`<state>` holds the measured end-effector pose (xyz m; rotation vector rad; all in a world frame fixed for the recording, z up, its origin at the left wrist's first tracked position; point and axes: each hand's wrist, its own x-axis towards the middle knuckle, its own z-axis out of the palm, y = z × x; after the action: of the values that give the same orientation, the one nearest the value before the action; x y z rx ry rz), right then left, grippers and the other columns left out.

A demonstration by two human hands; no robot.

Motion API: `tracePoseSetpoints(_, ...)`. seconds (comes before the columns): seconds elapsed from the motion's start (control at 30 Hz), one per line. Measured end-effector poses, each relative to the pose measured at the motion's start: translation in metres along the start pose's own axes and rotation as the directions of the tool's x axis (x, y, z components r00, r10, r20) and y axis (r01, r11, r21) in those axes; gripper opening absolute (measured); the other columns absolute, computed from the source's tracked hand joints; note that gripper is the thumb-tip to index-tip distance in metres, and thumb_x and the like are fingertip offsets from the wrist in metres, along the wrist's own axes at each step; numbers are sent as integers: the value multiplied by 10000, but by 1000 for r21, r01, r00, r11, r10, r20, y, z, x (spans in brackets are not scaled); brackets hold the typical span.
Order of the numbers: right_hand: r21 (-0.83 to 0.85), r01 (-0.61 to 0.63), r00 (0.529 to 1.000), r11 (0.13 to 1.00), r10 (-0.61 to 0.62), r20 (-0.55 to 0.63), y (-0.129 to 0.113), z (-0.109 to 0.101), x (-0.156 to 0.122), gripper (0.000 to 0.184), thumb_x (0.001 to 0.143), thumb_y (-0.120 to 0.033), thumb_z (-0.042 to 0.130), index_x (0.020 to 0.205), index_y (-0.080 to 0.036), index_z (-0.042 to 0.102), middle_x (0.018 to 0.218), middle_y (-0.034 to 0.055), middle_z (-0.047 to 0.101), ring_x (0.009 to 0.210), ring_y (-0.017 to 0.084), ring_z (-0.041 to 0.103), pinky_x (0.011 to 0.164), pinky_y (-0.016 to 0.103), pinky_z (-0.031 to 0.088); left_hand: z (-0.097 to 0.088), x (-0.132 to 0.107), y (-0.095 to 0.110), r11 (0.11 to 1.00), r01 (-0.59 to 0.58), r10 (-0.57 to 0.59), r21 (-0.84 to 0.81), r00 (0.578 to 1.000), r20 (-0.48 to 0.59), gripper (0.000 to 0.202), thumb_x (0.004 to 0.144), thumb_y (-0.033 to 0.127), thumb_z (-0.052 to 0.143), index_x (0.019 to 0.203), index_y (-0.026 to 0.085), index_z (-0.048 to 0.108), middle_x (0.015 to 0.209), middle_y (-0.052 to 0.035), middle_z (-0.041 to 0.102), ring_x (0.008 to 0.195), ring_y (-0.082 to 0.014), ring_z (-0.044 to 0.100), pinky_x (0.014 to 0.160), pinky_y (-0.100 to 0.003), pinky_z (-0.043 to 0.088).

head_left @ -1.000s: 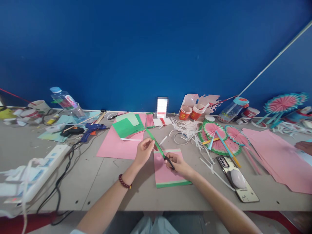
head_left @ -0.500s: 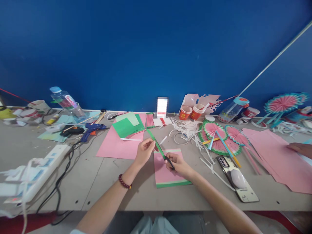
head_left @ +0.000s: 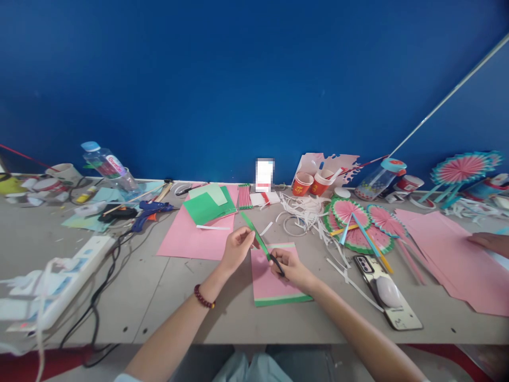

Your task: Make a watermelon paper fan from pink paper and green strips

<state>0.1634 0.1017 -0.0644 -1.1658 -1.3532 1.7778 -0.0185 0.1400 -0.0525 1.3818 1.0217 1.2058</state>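
My left hand [head_left: 236, 246] pinches the middle of a narrow green paper strip [head_left: 251, 230] that slants up and to the left. My right hand [head_left: 291, 267] is closed on the strip's lower end, where a small dark thing shows between the fingers; I cannot make out what it is. Both hands hover over a small pink sheet with white and green edge bands [head_left: 274, 284] lying flat on the grey table [head_left: 167, 297]. A beaded bracelet [head_left: 203, 298] circles my left wrist.
Green sheets [head_left: 204, 207] lie on a large pink sheet [head_left: 186, 236]. Pink watermelon fans [head_left: 356, 225], white paper trimmings [head_left: 302, 212], red cups [head_left: 312, 184], a phone [head_left: 387, 292], a glue gun [head_left: 149, 212], a power strip [head_left: 59, 286] and a bottle [head_left: 105, 162] surround the spot. Another person's hand [head_left: 491, 242] rests on pink paper at right.
My left hand has shifted slightly right along the strip. The other person's hand at the right edge has slid a little leftward onto the pink paper.
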Motion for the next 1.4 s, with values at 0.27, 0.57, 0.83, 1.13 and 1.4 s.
tracePoseSetpoints(0.27,7,3,1000,1000,-3,2,4,-2,1,387,733,-524,647,718,-208,424,471,-101,427,353,34,301,319,156,228,-4,1,1,999,1,0,-52,1000,21,306,860,403,546,656,175,552,607,1,626,601,-133,616,606,-240,476)
tracePoseSetpoints(0.57,31,26,999,999,-26,27,9,-3,2,369,738,-497,655,718,-207,428,465,-99,424,365,42,318,319,152,228,-5,4,-2,1000,-24,24,-7,999,-42,304,857,383,555,634,179,533,571,17,606,558,-119,596,580,-227,462)
tracePoseSetpoints(0.83,23,14,1000,1000,-14,18,7,-1,2,406,736,-535,648,711,-210,405,468,-99,433,347,34,298,304,151,238,-1,1,-1,1000,2,-2,-16,1000,-19,307,849,401,560,640,180,518,574,20,588,575,-122,608,580,-227,473)
tracePoseSetpoints(1.13,-4,8,1000,1000,-8,2,6,-1,1,381,737,-505,644,705,-211,403,478,-100,420,363,37,306,319,152,246,-1,0,2,1000,17,-17,-19,1000,-11,331,841,438,562,639,180,516,573,13,590,576,-133,616,582,-236,475)
tracePoseSetpoints(1.4,-16,6,1000,1000,-6,0,9,-3,2,366,744,-497,633,707,-212,406,478,-95,435,356,39,305,327,159,235,-5,2,-1,998,7,-8,-56,1000,-8,323,851,427,544,645,178,535,601,-1,605,592,-141,613,596,-249,477)
